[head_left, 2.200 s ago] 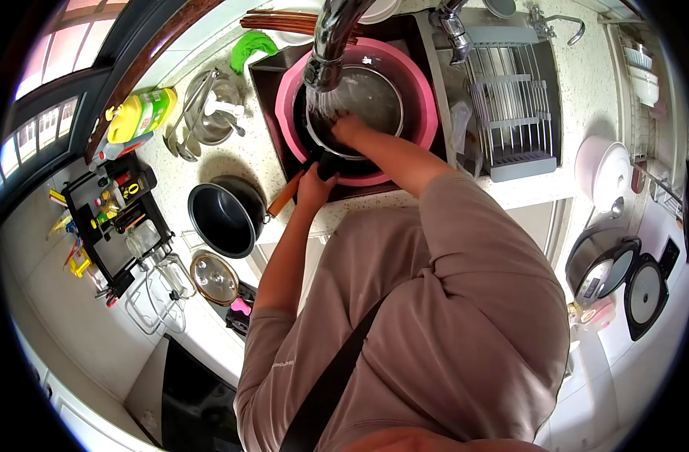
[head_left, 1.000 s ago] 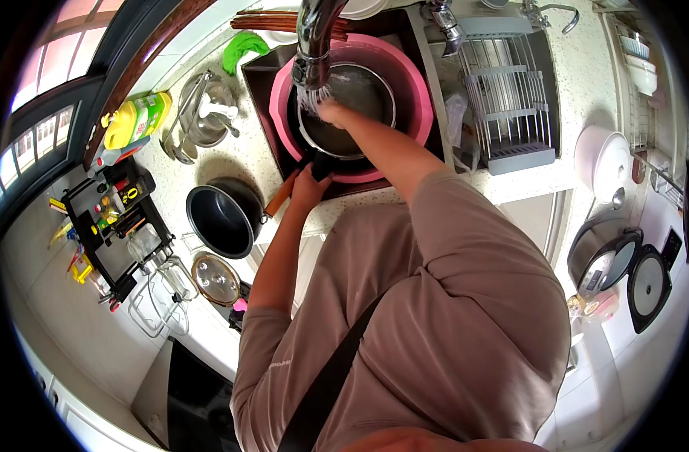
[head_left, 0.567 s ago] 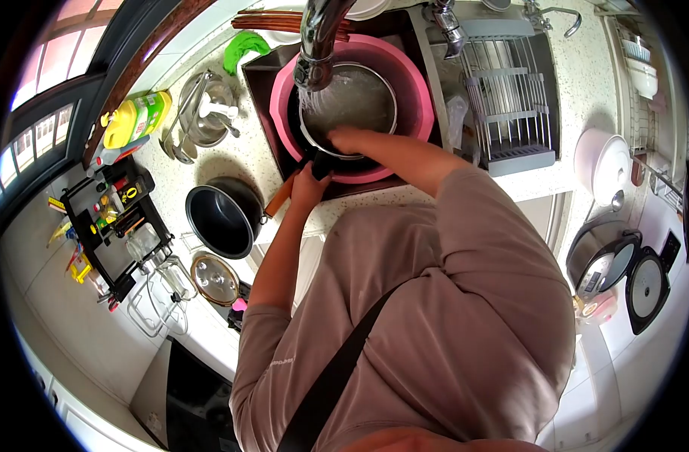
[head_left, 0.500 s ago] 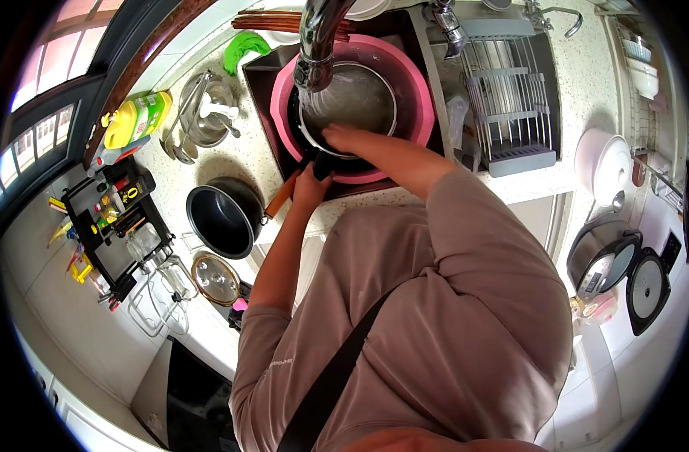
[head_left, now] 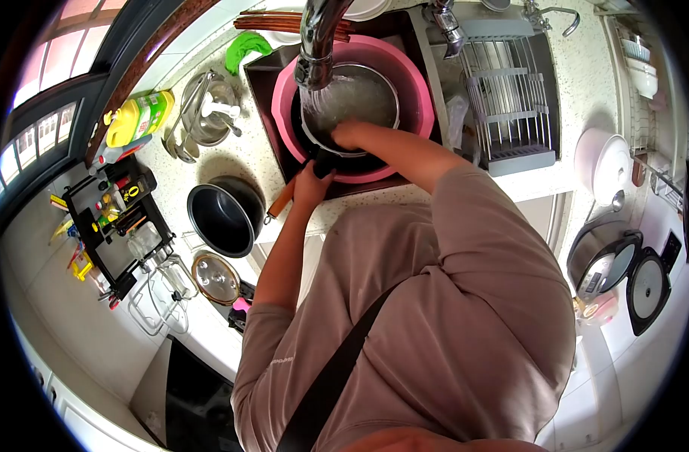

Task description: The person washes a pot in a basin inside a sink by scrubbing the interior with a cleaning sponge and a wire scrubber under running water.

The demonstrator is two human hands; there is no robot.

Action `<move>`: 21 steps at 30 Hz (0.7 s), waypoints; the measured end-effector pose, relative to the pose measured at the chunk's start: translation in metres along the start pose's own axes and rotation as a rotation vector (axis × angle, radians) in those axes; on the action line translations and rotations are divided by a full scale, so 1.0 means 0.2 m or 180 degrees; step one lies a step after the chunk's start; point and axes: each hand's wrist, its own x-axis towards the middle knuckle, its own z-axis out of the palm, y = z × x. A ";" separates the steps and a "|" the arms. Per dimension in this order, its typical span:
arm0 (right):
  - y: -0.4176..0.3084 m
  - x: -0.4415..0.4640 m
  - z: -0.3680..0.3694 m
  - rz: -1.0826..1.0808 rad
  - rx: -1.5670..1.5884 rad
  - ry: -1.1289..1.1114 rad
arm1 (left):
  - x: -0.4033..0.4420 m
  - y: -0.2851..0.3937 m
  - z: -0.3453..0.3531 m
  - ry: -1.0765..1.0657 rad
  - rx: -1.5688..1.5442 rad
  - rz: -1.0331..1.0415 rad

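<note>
Water runs from the chrome faucet point(head_left: 315, 45) into a round pan point(head_left: 365, 94) with a metal rim. That pan sits inside a pink basin point(head_left: 414, 90) in the dark sink point(head_left: 265, 87). My left hand point(head_left: 311, 185) is wrapped round the pan's black and wooden handle point(head_left: 282, 200) at the basin's near edge. My right hand point(head_left: 347, 135) reaches into the cloudy water near the pan's near side; its fingertips are under the water, and whether they hold anything is hidden.
Left of the sink stand a black pot point(head_left: 225, 217), a metal bowl with utensils point(head_left: 212, 113), a green cloth point(head_left: 248, 51) and a yellow bottle point(head_left: 139, 118). Chopsticks point(head_left: 284, 21) lie behind the sink. A dish rack point(head_left: 510, 98) stands at right, a rice cooker point(head_left: 597, 256) beyond.
My right hand has moved from under the water stream to the pan's near side. My left hand has kept its grip on the handle. The view has shifted slightly.
</note>
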 end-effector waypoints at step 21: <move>0.12 -0.24 0.01 0.0880 0.0587 -0.1360 | -0.03 0.05 -0.06 -0.0006 0.0279 0.0042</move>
